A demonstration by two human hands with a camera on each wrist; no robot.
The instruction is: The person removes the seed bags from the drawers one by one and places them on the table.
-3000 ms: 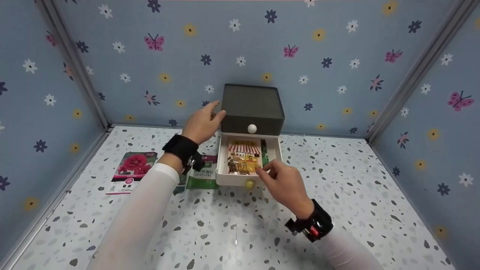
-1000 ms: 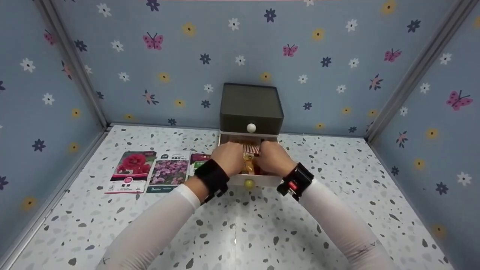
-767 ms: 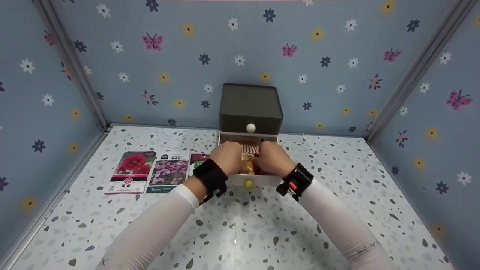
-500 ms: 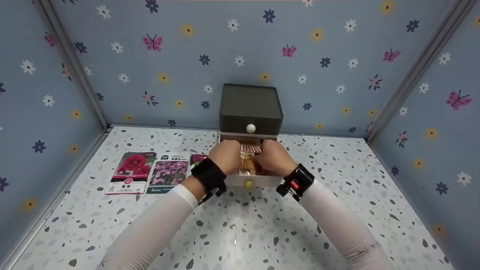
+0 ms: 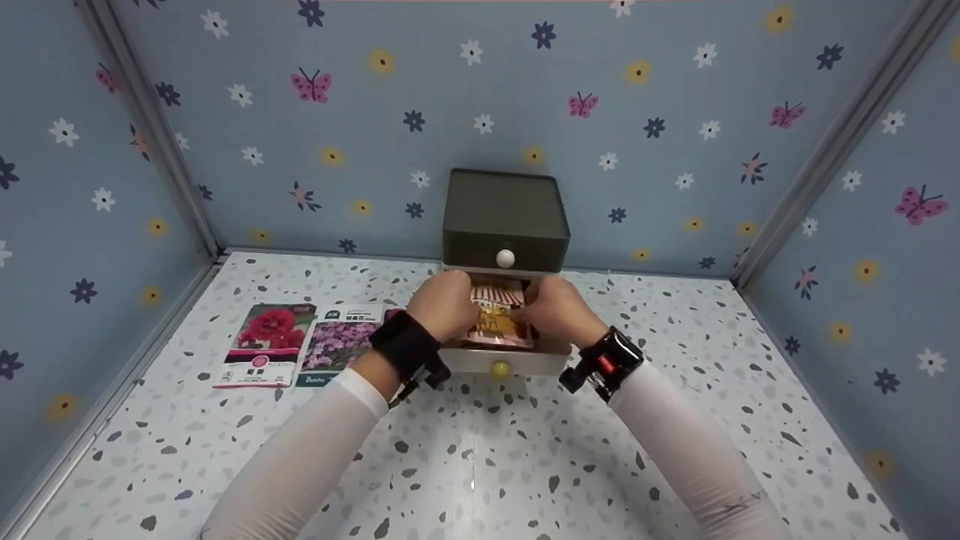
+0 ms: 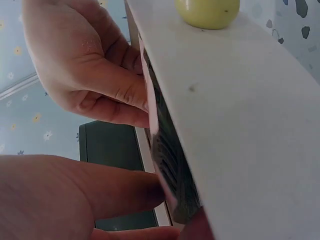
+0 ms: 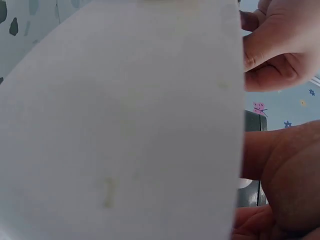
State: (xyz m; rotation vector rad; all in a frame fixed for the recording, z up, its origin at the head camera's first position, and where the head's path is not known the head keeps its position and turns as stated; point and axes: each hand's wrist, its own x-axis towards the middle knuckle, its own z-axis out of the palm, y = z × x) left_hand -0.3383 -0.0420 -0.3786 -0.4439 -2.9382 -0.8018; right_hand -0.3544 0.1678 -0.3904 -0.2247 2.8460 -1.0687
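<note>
A flat picture card (image 5: 499,326), printed with a striped awning and a shop scene, lies in the pulled-out white drawer (image 5: 536,364). My left hand (image 5: 442,304) holds its left edge, and my right hand (image 5: 562,307) pinches its right side with the thumb on top. From the left wrist, the card's thin pink edge (image 6: 151,95) shows just behind the drawer's front wall, with a dark ridged layer against it. Both thumbs press on the card in that view. The drawer wall (image 7: 125,110) fills most of the right wrist view and hides the card there.
The dark grey drawer box (image 5: 506,206) with a white knob (image 5: 505,258) stands against the back wall. A yellow knob (image 5: 500,369) sits on the drawer front. Left of it lie a red-flower packet (image 5: 266,341), a purple-flower packet (image 5: 339,345) and a mostly hidden packet (image 5: 391,313).
Three seconds ago my left hand rested on the box's side and my right touched the card. Both hands then reached into the drawer; since half a second ago they have spread slightly, showing more card.
</note>
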